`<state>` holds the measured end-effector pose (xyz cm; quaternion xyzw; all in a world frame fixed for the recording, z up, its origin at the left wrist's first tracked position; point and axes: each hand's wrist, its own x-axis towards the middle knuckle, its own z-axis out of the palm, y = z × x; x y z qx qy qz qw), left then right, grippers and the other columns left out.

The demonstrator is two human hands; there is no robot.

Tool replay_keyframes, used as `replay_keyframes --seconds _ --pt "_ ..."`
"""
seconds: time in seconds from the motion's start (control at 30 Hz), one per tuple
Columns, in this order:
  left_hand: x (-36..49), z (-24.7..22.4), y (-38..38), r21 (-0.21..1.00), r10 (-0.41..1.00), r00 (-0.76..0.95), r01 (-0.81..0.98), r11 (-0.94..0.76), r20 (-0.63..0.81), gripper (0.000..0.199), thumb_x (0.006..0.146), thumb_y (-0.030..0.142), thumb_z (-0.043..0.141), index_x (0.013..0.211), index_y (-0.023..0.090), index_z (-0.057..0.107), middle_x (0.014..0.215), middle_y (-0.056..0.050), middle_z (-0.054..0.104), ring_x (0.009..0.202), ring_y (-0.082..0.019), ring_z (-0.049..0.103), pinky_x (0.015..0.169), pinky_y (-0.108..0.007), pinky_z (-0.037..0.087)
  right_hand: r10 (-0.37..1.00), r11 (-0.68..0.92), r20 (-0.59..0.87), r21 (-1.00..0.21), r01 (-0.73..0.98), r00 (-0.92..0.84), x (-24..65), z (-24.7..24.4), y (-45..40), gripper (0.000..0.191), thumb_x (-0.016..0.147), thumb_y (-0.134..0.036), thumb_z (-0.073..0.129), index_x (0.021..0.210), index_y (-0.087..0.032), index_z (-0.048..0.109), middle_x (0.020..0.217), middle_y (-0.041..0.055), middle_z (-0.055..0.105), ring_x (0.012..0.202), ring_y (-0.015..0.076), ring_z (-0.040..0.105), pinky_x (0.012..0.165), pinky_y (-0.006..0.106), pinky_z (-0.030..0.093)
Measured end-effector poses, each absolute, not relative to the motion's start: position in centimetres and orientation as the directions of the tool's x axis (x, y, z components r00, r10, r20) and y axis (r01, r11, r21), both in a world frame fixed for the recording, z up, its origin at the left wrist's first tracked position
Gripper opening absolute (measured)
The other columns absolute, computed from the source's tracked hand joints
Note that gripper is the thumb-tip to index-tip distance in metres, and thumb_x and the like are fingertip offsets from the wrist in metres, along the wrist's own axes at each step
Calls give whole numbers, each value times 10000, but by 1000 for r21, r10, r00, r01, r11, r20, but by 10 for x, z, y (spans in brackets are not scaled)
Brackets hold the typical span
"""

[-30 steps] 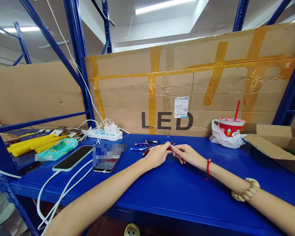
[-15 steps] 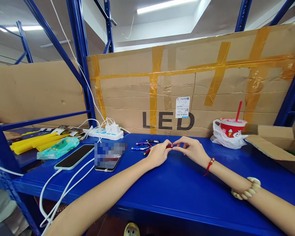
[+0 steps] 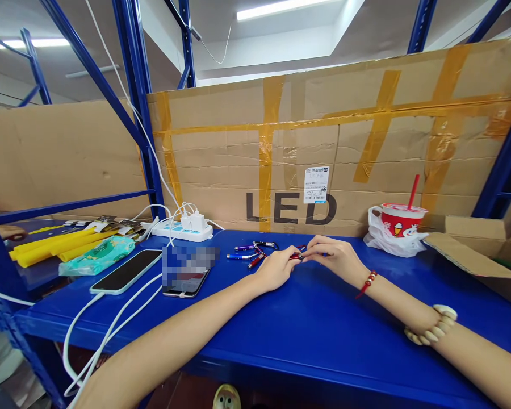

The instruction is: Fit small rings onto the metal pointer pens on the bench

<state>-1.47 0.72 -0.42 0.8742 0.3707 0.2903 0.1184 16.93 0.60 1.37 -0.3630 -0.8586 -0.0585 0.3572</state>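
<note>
In the head view, my left hand (image 3: pixel 276 269) is closed on a small red metallic pen-shaped tube (image 3: pixel 296 257). My right hand (image 3: pixel 334 255) pinches at the tube's right end, thumb and fingertips together. The fingers cover part of that end, so its detail is hidden. Just left of my left hand lie several more slim tubes: a purple one (image 3: pixel 246 247), a blue one (image 3: pixel 240 257), a black one (image 3: pixel 264 244) and a red one (image 3: pixel 256 261). Behind my hands, a dark tip shows near the fingers; I cannot make out what it belongs to.
Two phones, one pale-cased (image 3: pixel 126 271) and one dark (image 3: pixel 186 287), lie left with white cables. Behind them sits a power strip (image 3: pixel 182 230). A bagged red cup (image 3: pixel 402 218) and open carton (image 3: pixel 472 250) are right. Another person's hand (image 3: pixel 12 232) shows far left.
Both hands stay together on the red tube. My right hand has shifted slightly right, and the tube's end has dropped a little. A person's hand shows more plainly at far left.
</note>
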Motion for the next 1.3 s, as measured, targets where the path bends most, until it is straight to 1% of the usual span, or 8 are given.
replay_keyframes --seconds 0.27,0.43,0.57,0.67,0.77,1.03,1.17,1.3 --pt "-16 -5 5 449 704 595 546 -708 387 141 870 270 320 955 213 418 728 21 547 690 -128 537 646 -234 417 604 703 655 -169 691 -454 168 15 3 336 773 -514 478 707 -249 673 791 21 624 697 140 555 601 232 385" --pt "-17 -6 4 449 671 615 503 -739 414 106 871 265 320 909 207 401 723 22 538 662 -117 527 612 -219 403 624 691 647 -195 696 -439 168 17 3 300 763 -478 508 662 -236 652 741 18 624 674 140 547 600 241 389" --pt "-18 -7 4 433 649 620 485 -759 442 92 868 257 321 891 207 395 729 18 545 651 -118 535 602 -215 400 709 647 602 -350 677 -367 166 15 6 229 707 -427 584 634 -219 646 721 8 631 681 150 558 622 253 399" --pt "-18 -7 4 406 648 621 506 -761 442 87 859 244 334 896 206 403 750 9 559 680 -129 554 622 -223 410 816 561 482 -527 639 -318 164 14 7 202 652 -392 628 632 -193 651 692 16 643 660 160 566 609 258 408" --pt "-19 -6 3 380 645 629 521 -764 434 98 856 236 344 921 211 415 781 3 577 703 -135 566 640 -226 420 868 496 367 -641 585 -334 163 15 8 233 628 -393 631 633 -162 656 647 31 645 620 158 558 576 253 410" --pt "-17 -2 -1 356 668 569 570 -740 479 172 866 256 347 1015 236 432 861 -6 607 778 -160 578 658 -241 420 931 353 246 -797 489 -271 160 13 5 384 616 -518 614 666 -142 673 528 -4 523 449 63 366 393 195 290" --pt "-16 -3 2 383 689 536 578 -720 488 159 861 253 355 990 230 445 854 -8 607 775 -159 576 654 -237 420 952 277 193 -874 399 -239 158 6 7 417 622 -549 603 715 -148 670 566 -3 504 479 59 365 386 170 292" --pt "-14 -7 8 426 721 509 585 -690 470 159 852 263 366 980 226 454 750 6 597 700 -149 571 632 -235 420 948 299 228 -877 375 -222 157 1 11 420 624 -545 608 719 -140 663 580 2 509 478 56 365 381 164 294"
